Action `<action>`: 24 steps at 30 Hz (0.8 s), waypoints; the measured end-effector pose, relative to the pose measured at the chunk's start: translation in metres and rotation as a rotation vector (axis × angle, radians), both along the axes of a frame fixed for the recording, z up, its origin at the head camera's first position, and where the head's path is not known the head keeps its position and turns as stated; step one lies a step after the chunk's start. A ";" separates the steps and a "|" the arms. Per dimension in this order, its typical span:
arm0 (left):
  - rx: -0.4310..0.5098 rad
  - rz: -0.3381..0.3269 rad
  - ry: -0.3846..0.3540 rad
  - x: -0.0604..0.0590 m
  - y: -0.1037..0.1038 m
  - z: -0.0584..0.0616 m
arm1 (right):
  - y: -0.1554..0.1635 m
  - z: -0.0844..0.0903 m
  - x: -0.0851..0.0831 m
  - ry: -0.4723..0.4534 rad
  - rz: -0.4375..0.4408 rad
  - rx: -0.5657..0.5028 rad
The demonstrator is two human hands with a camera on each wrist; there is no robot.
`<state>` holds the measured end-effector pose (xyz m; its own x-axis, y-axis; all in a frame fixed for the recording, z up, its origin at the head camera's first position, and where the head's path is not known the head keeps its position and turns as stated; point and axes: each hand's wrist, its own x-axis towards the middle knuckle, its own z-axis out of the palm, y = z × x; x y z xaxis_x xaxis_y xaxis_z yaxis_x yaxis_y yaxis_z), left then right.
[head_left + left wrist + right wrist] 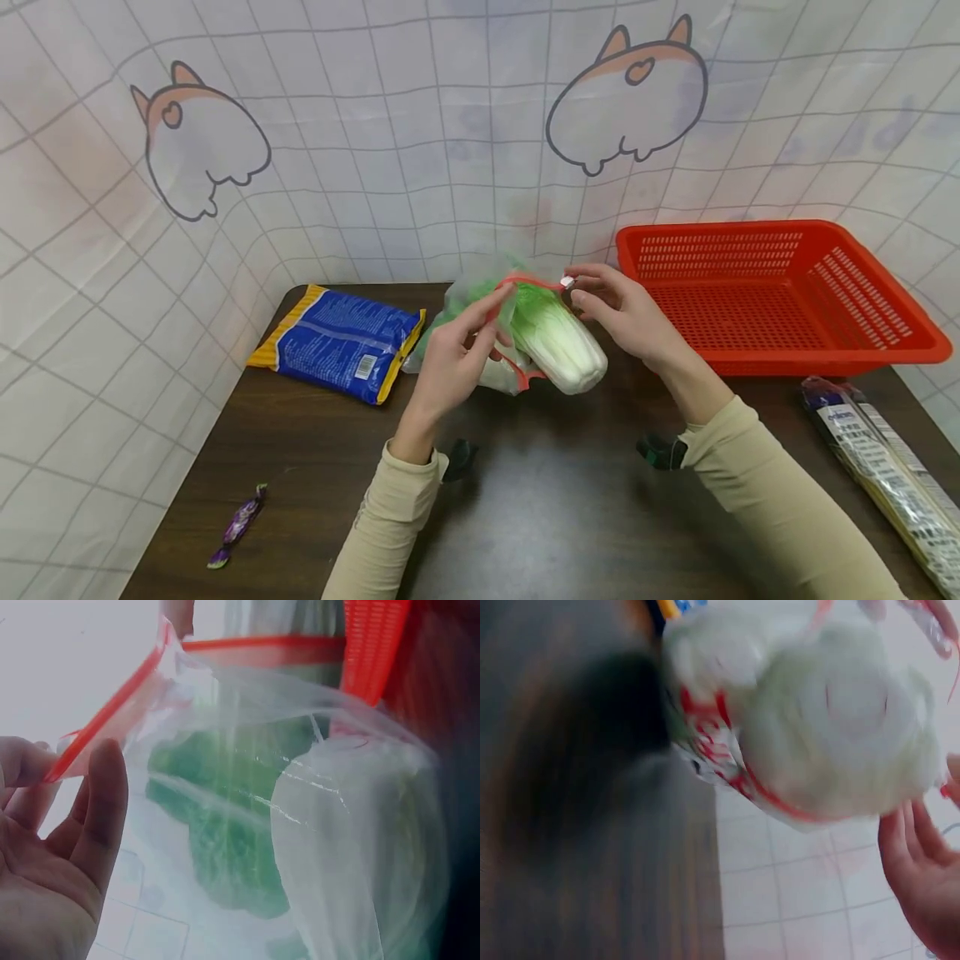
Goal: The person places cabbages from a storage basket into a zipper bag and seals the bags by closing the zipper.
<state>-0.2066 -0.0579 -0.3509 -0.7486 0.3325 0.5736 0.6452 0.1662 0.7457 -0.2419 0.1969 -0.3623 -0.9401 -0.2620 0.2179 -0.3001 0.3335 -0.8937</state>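
A clear bag (247, 799) with a red zip edge (531, 278) stands with its mouth open toward me. One napa cabbage (558, 342) lies in the mouth, its white base jutting out past the red edge. Beside it, another pale cabbage (718, 656) shows through the plastic. My left hand (459, 354) pinches the red edge on the left between thumb and fingers. At the upper right corner, my right hand (626, 312) pinches the zip edge by its small white slider (567, 282), close beside the protruding cabbage.
Left of the bag lies a blue and yellow packet (345, 337). A purple wrapped candy (237, 527) sits at the front left. A red plastic basket (780, 362) stands at the back right, with a long clear packet (877, 467) in front. Behind the table hangs a checked white cloth (420, 167).
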 end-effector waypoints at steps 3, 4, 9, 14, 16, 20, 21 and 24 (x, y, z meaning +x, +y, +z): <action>0.038 -0.073 -0.025 0.007 -0.003 0.010 | 0.000 0.007 -0.003 -0.027 0.033 0.042; 0.057 -0.092 -0.039 0.008 -0.004 0.011 | 0.000 0.010 -0.003 -0.039 0.033 0.044; 0.182 -0.106 -0.112 0.009 -0.011 0.018 | -0.002 0.028 -0.005 -0.045 0.024 -0.142; 0.200 -0.030 -0.125 0.004 -0.020 0.017 | -0.011 0.043 -0.007 0.002 0.039 -0.484; 0.174 -0.019 -0.130 0.001 -0.023 0.012 | -0.017 0.045 -0.009 0.015 0.020 -0.560; 0.087 0.001 -0.103 0.001 -0.032 -0.001 | -0.027 0.043 -0.011 0.044 -0.046 -0.607; 0.065 0.007 -0.096 0.004 -0.034 -0.004 | -0.029 0.042 -0.012 0.059 -0.067 -0.599; 0.009 0.015 -0.072 0.012 -0.040 -0.012 | -0.033 0.041 -0.012 0.095 -0.093 -0.587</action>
<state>-0.1945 -0.0981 -0.3624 -0.7933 0.3156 0.5207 0.5869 0.1687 0.7919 -0.2543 0.1641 -0.3218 -0.9229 0.0103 0.3850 -0.3805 -0.1788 -0.9073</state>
